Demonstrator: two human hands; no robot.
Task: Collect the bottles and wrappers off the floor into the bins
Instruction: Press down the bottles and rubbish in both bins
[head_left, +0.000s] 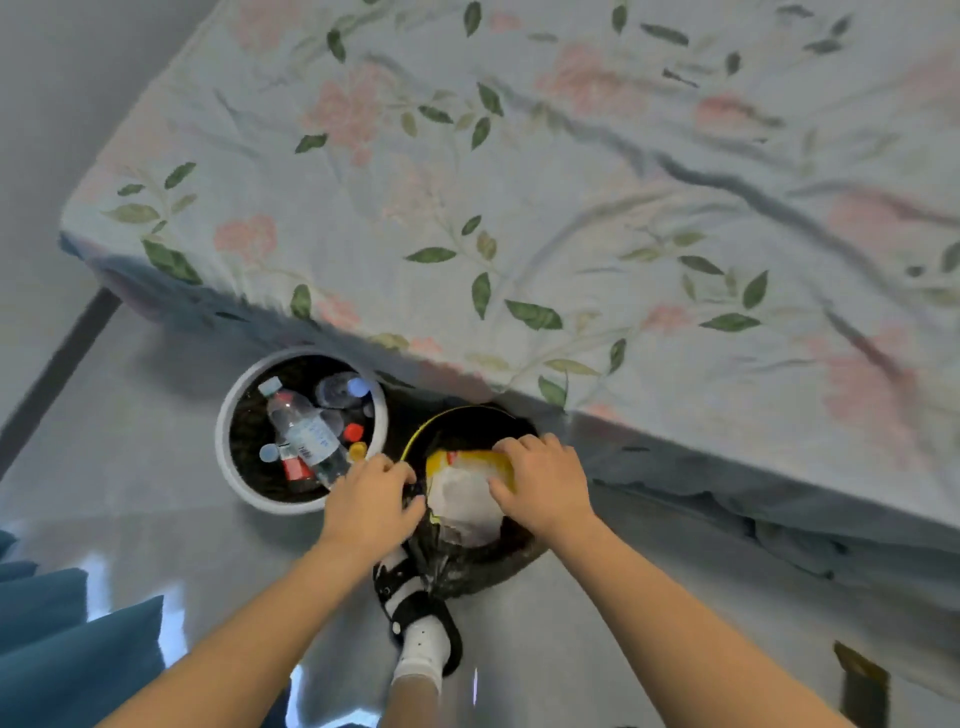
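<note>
The wrappers (467, 493), a yellow packet with a pale crumpled one on top of it, sit in the mouth of the black-lined bin (470, 413) with the yellow rim, just beside the bed; they ride high, about level with the rim rather than sunk inside; the right hand (545, 483) lies over their far side with its fingers curled onto the yellow packet, pressing or gripping it, which of the two I cannot tell; the left hand (371, 501) is at the near left edge of the same bin, fingers bent around what looks like the black liner at the rim, seemingly steadying it; to the left, touching or nearly touching this bin, stands the white bin (224, 447), which already holds several clear bottles (306, 436) and loose coloured caps; a foot in a black sandal and white sock (421, 623) is planted right against the near side of the wrapper bin; the floor is glossy grey, with blue fabric (67, 649) at the lower left; the step in hand looks like packing the wrappers down; to do it well, push straight down through the middle of the pile while the left hand keeps the liner from slipping in, then lift the hand away slowly so the crumpled packet does not spring back over the rim
</note>
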